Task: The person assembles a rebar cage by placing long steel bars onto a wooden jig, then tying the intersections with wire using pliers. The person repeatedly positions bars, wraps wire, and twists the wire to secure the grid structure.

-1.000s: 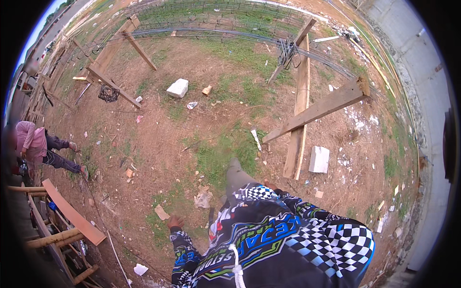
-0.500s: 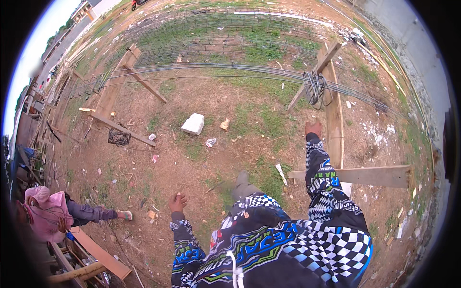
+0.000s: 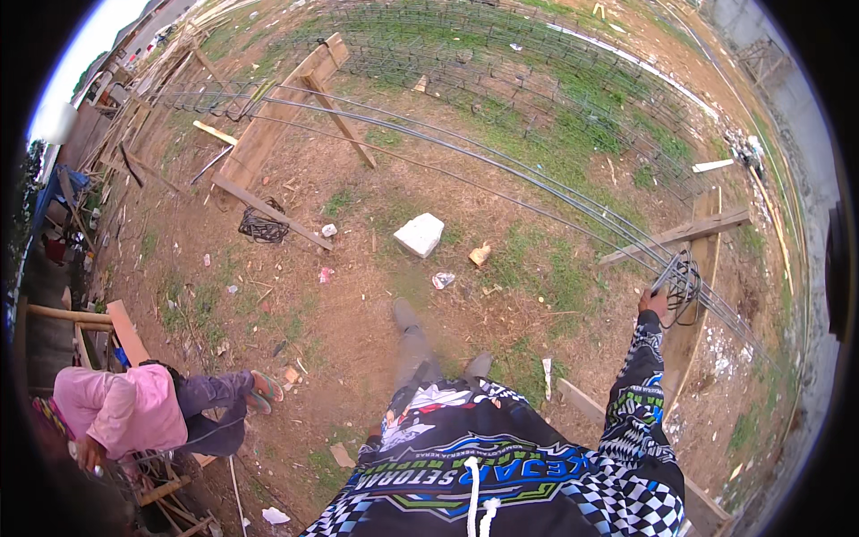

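Observation:
Long thin steel rods (image 3: 537, 182) run in a loose bundle across two wooden stands. Out to the right, my right hand (image 3: 653, 304) is closed at the bundle, its fingers around the rods. Right beside it, a coil of dark wire (image 3: 685, 285) hangs on the right stand's board (image 3: 693, 345). My left hand (image 3: 374, 435) is low by my body, mostly hidden by my patterned sweatshirt, so its fingers cannot be made out.
A white block (image 3: 419, 234) lies on the ground ahead. The left stand (image 3: 284, 112) has another dark wire coil (image 3: 263, 224) beside it. A person in pink (image 3: 125, 407) is at the lower left. Steel reinforcement cages (image 3: 537, 80) lie on the grass beyond; a wall (image 3: 787, 107) rises at right.
My right hand has come up to the rods beside the wire coil. My left hand has dropped back behind my sweatshirt. My view has turned, and my feet have stepped forward.

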Demonstrator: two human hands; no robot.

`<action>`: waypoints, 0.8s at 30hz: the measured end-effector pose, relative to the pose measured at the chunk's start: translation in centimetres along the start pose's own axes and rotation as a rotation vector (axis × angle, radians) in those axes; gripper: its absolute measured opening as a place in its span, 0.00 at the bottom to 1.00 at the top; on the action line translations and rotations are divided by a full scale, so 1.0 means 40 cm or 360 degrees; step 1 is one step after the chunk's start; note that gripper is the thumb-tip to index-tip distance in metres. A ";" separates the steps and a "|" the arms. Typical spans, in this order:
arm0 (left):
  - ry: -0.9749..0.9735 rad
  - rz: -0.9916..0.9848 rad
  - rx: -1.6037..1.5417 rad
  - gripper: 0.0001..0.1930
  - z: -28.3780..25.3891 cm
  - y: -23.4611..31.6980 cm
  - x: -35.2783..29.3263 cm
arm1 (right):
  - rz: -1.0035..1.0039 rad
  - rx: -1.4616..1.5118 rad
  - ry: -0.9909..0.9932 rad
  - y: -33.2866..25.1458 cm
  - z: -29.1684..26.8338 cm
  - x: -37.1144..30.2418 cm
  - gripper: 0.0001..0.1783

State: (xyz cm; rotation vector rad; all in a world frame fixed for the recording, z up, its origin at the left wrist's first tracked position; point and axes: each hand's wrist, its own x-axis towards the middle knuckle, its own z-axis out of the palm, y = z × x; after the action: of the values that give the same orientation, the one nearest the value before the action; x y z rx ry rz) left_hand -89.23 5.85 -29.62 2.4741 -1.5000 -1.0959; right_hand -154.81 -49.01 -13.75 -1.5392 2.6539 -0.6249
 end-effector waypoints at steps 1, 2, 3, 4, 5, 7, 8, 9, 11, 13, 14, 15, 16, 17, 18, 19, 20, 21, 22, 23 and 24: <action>-0.0035 -0.0043 -0.0055 0.15 -0.040 0.003 0.047 | 0.0006 0.0097 0.0112 -0.073 0.010 -0.031 0.18; -0.0043 -0.0083 -0.0157 0.15 -0.086 0.010 0.102 | -0.0041 0.0235 0.0101 -0.144 0.015 -0.051 0.17; -0.0013 -0.0142 -0.0290 0.15 -0.135 0.022 0.161 | 0.0010 0.0303 0.0024 -0.259 0.014 -0.082 0.17; 0.0022 -0.0176 -0.0482 0.15 -0.195 0.044 0.242 | -0.0027 0.0371 0.0038 -0.322 0.040 -0.104 0.16; 0.0095 -0.0284 -0.0779 0.15 -0.268 0.068 0.329 | -0.0012 0.0538 -0.0010 -0.429 0.069 -0.142 0.16; -0.0030 -0.0556 -0.1166 0.18 -0.485 0.236 0.527 | 0.0067 0.0917 -0.0255 -0.549 0.112 -0.219 0.16; -0.0038 -0.0556 -0.1141 0.19 -0.555 0.232 0.626 | 0.0073 0.1031 -0.0391 -0.648 0.140 -0.266 0.15; 0.0112 -0.0238 -0.1077 0.19 -0.617 0.257 0.718 | 0.0074 0.1135 -0.0507 -0.743 0.163 -0.309 0.15; 0.0141 0.0186 -0.0987 0.20 -0.766 0.365 0.870 | 0.0084 0.1344 -0.0707 -0.907 0.168 -0.375 0.15; 0.0105 0.0464 -0.0868 0.19 -0.914 0.580 0.952 | 0.0196 0.1592 -0.0679 -0.973 0.234 -0.408 0.16; 0.0113 0.0591 -0.0875 0.18 -0.954 0.656 0.978 | 0.0221 0.1619 -0.0713 -1.016 0.245 -0.415 0.16; 0.0092 0.0745 -0.0893 0.18 -0.982 0.734 1.000 | 0.0248 0.1640 -0.0745 -1.056 0.249 -0.418 0.16; 0.0070 0.0891 -0.0914 0.18 -1.006 0.813 1.007 | 0.0276 0.1659 -0.0784 -1.085 0.253 -0.426 0.17; -0.0081 0.0828 -0.0806 0.18 -1.048 0.919 0.973 | 0.0204 0.1495 -0.0745 -1.089 0.256 -0.434 0.17; -0.0003 0.0948 -0.0805 0.18 -1.047 0.977 0.982 | 0.0116 0.1337 -0.0714 -1.106 0.258 -0.438 0.18; 0.0173 0.1013 -0.0745 0.17 -1.039 1.032 0.989 | 0.0025 0.1176 -0.0682 -1.114 0.259 -0.434 0.18; 0.0355 0.1069 -0.0681 0.16 -1.027 1.073 1.001 | 0.0038 0.1136 -0.0662 -1.116 0.253 -0.433 0.18; 0.0455 0.1099 -0.0624 0.16 -1.015 1.102 1.016 | 0.0046 0.1095 -0.0645 -1.114 0.244 -0.437 0.18; 0.0565 0.1127 -0.0553 0.15 -1.012 1.121 1.037 | 0.0053 0.1069 -0.0631 -1.126 0.237 -0.443 0.17; 0.0677 0.1151 -0.0483 0.15 -1.010 1.133 1.054 | 0.0055 0.1042 -0.0621 -1.137 0.230 -0.447 0.17; 0.0538 0.1021 -0.0528 0.14 -1.008 1.137 1.068 | 0.0072 0.1032 -0.0641 -1.134 0.214 -0.440 0.17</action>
State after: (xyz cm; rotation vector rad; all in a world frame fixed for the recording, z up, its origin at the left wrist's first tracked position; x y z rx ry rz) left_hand -88.01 -64.33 -5.29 1.6640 -1.6522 -0.6912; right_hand -106.26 -56.96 -9.33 -1.2415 1.9161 -0.9316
